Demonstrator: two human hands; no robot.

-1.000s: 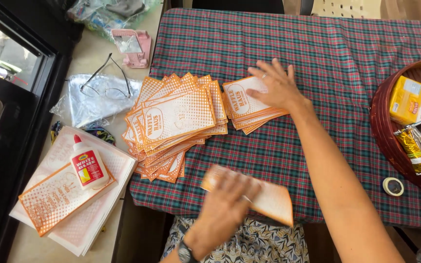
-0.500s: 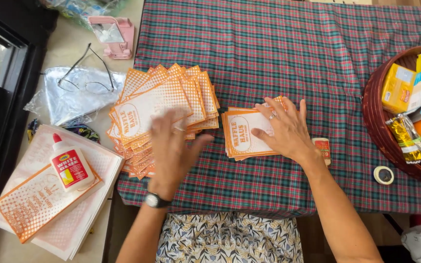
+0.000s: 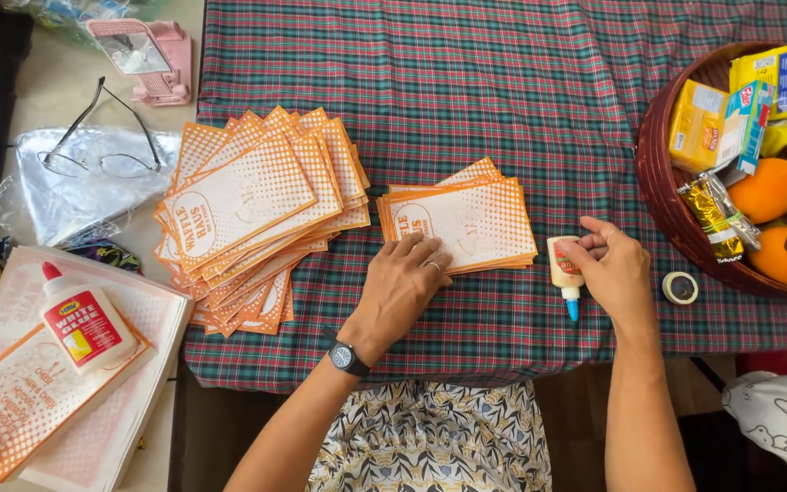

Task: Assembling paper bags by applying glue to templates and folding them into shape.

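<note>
My left hand point(image 3: 404, 281) lies palm down with the fingers loosely spread, the fingertips resting on the lower left corner of the small stack of orange-and-white printed cards point(image 3: 460, 222); it grips nothing. The wrist carries a black watch point(image 3: 348, 358), and the forearm runs up from the lower left toward the stack. My right hand point(image 3: 614, 270) is closed around a small glue bottle point(image 3: 564, 271), fingers curled on its white body, with the blue nozzle pointing down toward the near table edge. The bottle sits just to the right of the small stack, above the red-and-green plaid tablecloth point(image 3: 503, 82). The right forearm comes straight up from the lower edge of the view. A larger, fanned pile of the same cards point(image 3: 252, 205) lies to the left of the small stack, apart from it. A roll of tape point(image 3: 680, 288) lies just right of my right hand, near a brown basket point(image 3: 658, 182) of packets and oranges.
</note>
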